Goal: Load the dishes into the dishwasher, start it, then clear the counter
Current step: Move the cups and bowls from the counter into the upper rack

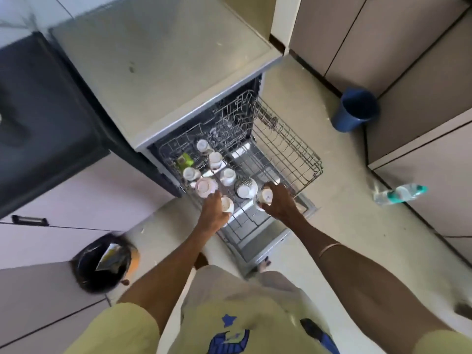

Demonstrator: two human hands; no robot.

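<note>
Cups (265, 197) upside down, bases upward

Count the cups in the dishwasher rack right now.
8: six standing upside down in the rack, one in the left hand, one in the right hand. More may be hidden.

blue bucket (356, 109) on floor; plastic bottle (398, 193) lying nearby; black bin (102, 264)
</note>
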